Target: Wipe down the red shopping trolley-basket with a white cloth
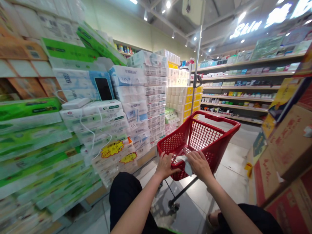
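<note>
A red plastic shopping cart [207, 135] stands in front of me on a dark metal frame with wheels. My left hand [167, 166] grips the near corner of its rim, thumb on the outside and fingers over the edge. A crumpled white cloth or tissue [188, 168] lies over the same rim, between my two hands. My right hand [199, 164] presses it against the rim, fingers bent over the edge. The inside of the basket is partly visible through its lattice wall.
Stacked tissue packs [131, 107] rise on the left, with a phone [103, 88], a white box [76, 103] and cables on them. Cardboard boxes [280, 156] line the right. Goods shelves [239, 87] fill the back. A metal pole [197, 65] stands behind the cart.
</note>
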`<state>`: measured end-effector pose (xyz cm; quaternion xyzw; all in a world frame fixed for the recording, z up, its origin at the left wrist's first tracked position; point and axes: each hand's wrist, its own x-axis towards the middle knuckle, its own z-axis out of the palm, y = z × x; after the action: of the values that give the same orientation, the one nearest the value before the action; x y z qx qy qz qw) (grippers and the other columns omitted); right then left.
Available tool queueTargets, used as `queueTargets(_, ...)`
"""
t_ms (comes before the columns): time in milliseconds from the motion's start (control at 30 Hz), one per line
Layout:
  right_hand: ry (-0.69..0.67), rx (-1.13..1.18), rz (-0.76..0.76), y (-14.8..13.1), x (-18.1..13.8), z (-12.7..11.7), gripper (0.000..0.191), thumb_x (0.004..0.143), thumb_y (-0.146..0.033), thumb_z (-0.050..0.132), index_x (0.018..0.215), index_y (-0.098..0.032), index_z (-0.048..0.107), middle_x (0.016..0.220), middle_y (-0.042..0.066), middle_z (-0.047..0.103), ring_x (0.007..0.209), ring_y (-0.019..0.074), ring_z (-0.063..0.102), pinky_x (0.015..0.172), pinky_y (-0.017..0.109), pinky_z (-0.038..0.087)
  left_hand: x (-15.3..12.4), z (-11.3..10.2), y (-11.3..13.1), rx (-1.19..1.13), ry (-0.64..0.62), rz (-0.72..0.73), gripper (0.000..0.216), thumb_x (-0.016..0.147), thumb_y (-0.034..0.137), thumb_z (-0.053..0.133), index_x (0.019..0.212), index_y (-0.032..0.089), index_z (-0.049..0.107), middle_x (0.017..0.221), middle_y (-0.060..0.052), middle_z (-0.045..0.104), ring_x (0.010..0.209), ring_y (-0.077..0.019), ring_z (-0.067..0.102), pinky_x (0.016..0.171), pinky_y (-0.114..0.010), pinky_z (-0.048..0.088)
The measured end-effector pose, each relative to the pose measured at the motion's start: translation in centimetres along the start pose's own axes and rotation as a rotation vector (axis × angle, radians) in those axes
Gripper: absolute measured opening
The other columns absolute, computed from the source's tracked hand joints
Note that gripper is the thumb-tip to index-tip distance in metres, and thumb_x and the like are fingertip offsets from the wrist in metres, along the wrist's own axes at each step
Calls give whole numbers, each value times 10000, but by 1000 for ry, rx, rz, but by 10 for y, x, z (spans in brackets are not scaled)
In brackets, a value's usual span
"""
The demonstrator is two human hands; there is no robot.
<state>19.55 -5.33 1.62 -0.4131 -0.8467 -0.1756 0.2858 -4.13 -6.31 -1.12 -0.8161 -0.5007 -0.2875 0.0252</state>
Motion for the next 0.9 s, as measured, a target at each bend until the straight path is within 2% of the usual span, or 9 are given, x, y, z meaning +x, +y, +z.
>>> queueTargets(67,18,-29,84,17,-2,-1,292,974,-272,401,1156,-276,629,1165,31,663,1201,211,506,1171,445,172,1,2,1,4,17,-6,622,757,570,681,1207,227,422,1047,-51,621,995,-250,581,1140,-531,234)
queueTargets(133,41,-45,156,15,-2,2,294,975,-264,380,1140,-272,623,1156,39,658,1200,217,498,1160,447,194,2,3,1,6,36,-8,632,754,582,679,1209,223,427,1044,-50,617,985,-246,580,1142,-528,236)
queueTargets(233,67,-29,173,-20,1,13,274,968,-250,385,1109,-272,618,1109,50,654,1181,229,493,1149,456,214,2,4,1,12,37,-9,621,741,529,700,1210,219,437,1052,-50,612,987,-245,575,1143,-522,240)
queueTargets(367,58,32,59,-82,6,27,255,961,-232,416,1122,-252,612,1035,55,652,1124,228,512,1163,475,190,1,5,0,49,11,25,447,773,295,650,1178,230,472,1156,-57,593,985,-227,575,1153,-505,221)
queueTargets(433,51,50,20,-91,7,29,252,965,-231,425,1133,-251,612,1023,47,655,1107,212,520,1161,444,201,0,5,-1,44,12,38,463,762,256,641,1191,229,467,1187,-60,583,997,-224,573,1158,-501,209)
queueTargets(567,-25,70,-114,-46,6,19,244,970,-286,454,1150,-292,619,1062,20,669,1090,186,538,1148,398,221,1,3,-6,1,1,21,552,746,430,699,1187,212,450,1062,-44,610,1009,-235,574,1158,-505,214)
queueTargets(733,23,-53,92,39,5,6,305,994,-325,374,1145,-279,635,1146,28,665,1187,201,505,1162,451,150,7,-7,-13,4,-27,8,552,775,615,638,1131,219,494,960,-23,618,979,-233,589,1159,-512,198)
queueTargets(800,19,-84,140,49,7,6,313,995,-336,358,1100,-282,648,1110,28,669,1168,204,508,1156,456,157,9,-13,-15,15,-34,8,552,778,634,625,1129,222,519,966,-24,631,976,-232,593,1159,-510,195)
queueTargets(900,31,-104,198,31,11,11,303,992,-320,355,1063,-268,645,1060,43,658,1140,216,498,1139,445,200,15,-22,-10,79,-94,-13,493,765,634,628,1039,225,596,954,-36,661,978,-246,602,1148,-519,202)
